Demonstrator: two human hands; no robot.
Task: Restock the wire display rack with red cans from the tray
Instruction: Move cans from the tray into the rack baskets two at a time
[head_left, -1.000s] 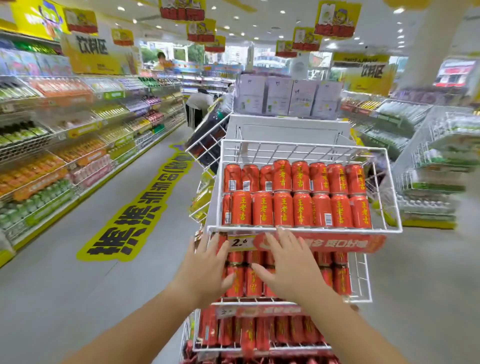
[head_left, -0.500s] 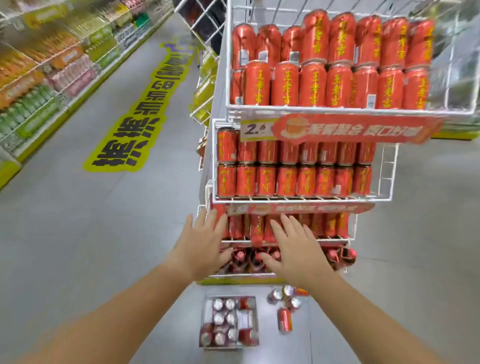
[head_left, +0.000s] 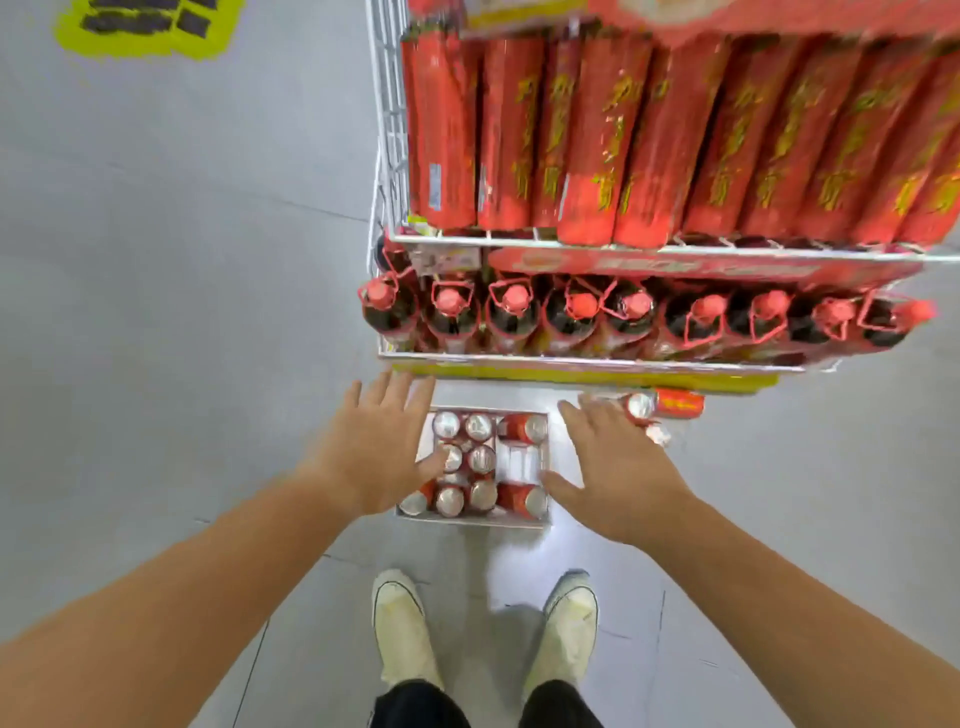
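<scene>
A white tray (head_left: 545, 470) lies on the grey floor in front of the wire display rack (head_left: 387, 171). Several red cans (head_left: 480, 460) stand or lie in it, silver tops showing. My left hand (head_left: 371, 452) hovers over the tray's left side, fingers spread, holding nothing. My right hand (head_left: 615, 470) is spread out at the tray's right edge, also empty. The rack's shelf above carries a blurred row of red cans (head_left: 644, 140). Loose red cans (head_left: 665, 405) lie on the floor by the rack's base, just beyond my right fingers.
The rack's lowest shelf holds dark bottles (head_left: 571, 317) with red caps. My two pale shoes (head_left: 400, 623) stand just behind the tray. A yellow floor sticker (head_left: 150, 26) lies at the far left. Grey floor spreads to the left and right.
The view has tipped from the rack's upper shelves down to the floor. Both open hands have dropped from the rack's front to just above the tray.
</scene>
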